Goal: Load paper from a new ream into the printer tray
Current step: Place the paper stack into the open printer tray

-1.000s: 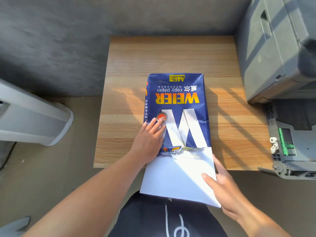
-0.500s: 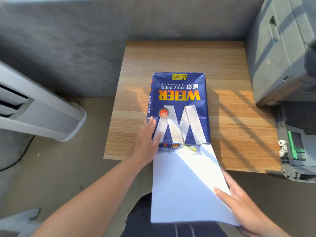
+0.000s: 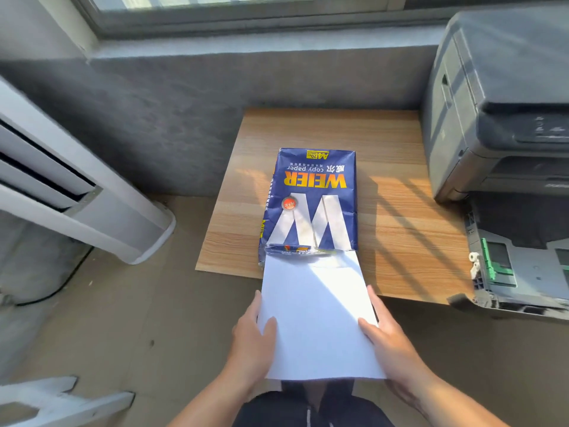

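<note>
Since a second ago, your left hand (image 3: 252, 337) is no longer pressing on the wrapper; it is now gripping the left edge of the paper stack (image 3: 317, 318), thumb on top and fingers underneath. Your right hand (image 3: 388, 340) is holding the opposite edge the same way, and the stack is sticking out much farther than it was.

You are partway through. The ream wrapper (image 3: 311, 201) is already torn open at the end nearest you, and the sheets you are holding are sliding out of that opening. Their far end is still meeting the torn mouth, so I judge the pull is not quite finished; whether the last bit is still inside, I cannot tell. Most of the stack is hanging past the near edge of the wooden table (image 3: 400, 241), held up only by your two hands.

What is left: freeing the stack, carrying it to your right, and seating it in the printer tray (image 3: 520, 272), then closing that tray.

As for containers, the wrapper is lying flat on the table and still looking full, so plenty of paper is probably staying behind. The tray is standing pulled out below the printer (image 3: 492, 103), with green guides (image 3: 489, 263) showing, and the part in view is holding no paper.
</note>
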The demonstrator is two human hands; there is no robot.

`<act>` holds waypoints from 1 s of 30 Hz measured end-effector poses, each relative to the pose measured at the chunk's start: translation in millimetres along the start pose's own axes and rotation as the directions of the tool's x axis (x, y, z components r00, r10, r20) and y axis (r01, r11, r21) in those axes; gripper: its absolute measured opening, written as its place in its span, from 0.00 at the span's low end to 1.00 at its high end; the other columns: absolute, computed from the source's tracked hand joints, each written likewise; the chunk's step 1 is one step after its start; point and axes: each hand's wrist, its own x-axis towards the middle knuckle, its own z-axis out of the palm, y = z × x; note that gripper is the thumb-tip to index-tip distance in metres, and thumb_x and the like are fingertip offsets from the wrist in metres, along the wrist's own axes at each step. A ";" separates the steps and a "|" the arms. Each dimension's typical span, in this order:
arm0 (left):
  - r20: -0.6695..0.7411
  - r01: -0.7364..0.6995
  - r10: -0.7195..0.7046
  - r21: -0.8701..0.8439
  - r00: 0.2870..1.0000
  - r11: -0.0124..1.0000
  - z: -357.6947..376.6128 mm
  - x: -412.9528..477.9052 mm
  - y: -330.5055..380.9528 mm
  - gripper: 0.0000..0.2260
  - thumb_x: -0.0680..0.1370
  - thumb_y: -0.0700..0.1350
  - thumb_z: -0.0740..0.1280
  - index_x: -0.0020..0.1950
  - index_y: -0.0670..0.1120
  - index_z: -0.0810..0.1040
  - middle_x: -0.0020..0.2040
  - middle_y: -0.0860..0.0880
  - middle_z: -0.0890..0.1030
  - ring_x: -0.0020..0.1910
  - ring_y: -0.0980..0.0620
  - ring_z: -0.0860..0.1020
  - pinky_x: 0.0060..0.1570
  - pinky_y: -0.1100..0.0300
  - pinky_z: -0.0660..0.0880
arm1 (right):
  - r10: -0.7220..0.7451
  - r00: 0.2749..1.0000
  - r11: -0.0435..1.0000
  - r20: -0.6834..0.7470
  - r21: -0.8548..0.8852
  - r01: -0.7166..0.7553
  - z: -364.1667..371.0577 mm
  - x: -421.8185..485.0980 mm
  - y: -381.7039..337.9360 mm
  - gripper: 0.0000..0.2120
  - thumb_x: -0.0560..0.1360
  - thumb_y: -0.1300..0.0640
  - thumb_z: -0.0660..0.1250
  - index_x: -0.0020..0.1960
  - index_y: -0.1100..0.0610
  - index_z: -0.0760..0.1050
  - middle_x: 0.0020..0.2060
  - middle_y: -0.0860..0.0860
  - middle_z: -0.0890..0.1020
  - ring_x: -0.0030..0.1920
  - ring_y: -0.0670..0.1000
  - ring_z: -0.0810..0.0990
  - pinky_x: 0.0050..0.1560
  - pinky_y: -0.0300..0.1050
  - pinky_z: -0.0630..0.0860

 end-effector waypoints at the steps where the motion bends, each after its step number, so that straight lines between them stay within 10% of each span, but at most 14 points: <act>1: 0.003 -0.026 0.026 -0.012 1.000 1.000 -1.2 -9.0 -0.2 0.27 0.80 0.40 0.62 0.78 0.50 0.60 0.73 0.56 0.70 0.71 0.54 0.70 0.72 0.50 0.67 | 0.009 1.000 0.999 -0.001 0.033 -0.009 0.0 -8.0 0.2 0.32 0.80 0.63 0.60 0.77 0.39 0.57 0.67 0.39 0.75 0.57 0.41 0.83 0.52 0.40 0.80; 17: 0.026 -0.239 0.245 -0.129 0.969 0.962 45.0 -108.1 -18.2 0.29 0.77 0.39 0.68 0.75 0.55 0.65 0.65 0.62 0.76 0.63 0.61 0.75 0.65 0.58 0.71 | -0.133 0.981 0.991 -0.140 -0.051 0.127 -63.0 -110.7 35.6 0.30 0.77 0.57 0.67 0.71 0.31 0.65 0.68 0.39 0.77 0.63 0.47 0.81 0.63 0.53 0.78; 22: 0.094 -0.376 0.386 -0.111 0.918 0.920 133.8 -105.9 56.7 0.29 0.78 0.41 0.68 0.76 0.53 0.64 0.69 0.59 0.74 0.67 0.63 0.73 0.71 0.54 0.69 | -0.178 0.939 0.982 -0.296 0.003 0.187 -167.9 -114.2 13.3 0.29 0.80 0.68 0.61 0.72 0.40 0.65 0.62 0.34 0.76 0.51 0.28 0.80 0.48 0.28 0.76; 26: 0.143 -0.476 0.485 -0.092 0.863 0.875 249.5 -99.6 140.1 0.23 0.78 0.43 0.66 0.71 0.56 0.69 0.63 0.61 0.79 0.64 0.65 0.75 0.68 0.60 0.71 | -0.193 0.916 0.981 -0.351 -0.091 0.172 -294.1 -105.2 -6.1 0.30 0.81 0.66 0.60 0.77 0.42 0.61 0.72 0.38 0.65 0.69 0.38 0.63 0.68 0.39 0.59; 30: 0.220 -0.288 0.284 -0.016 0.933 0.958 344.2 -86.9 186.3 0.24 0.79 0.44 0.65 0.75 0.51 0.65 0.70 0.53 0.73 0.70 0.49 0.71 0.73 0.49 0.67 | -0.175 0.923 0.983 -0.343 -0.121 0.141 -389.0 -76.3 -19.0 0.29 0.82 0.66 0.58 0.78 0.46 0.60 0.72 0.42 0.68 0.69 0.47 0.68 0.65 0.42 0.68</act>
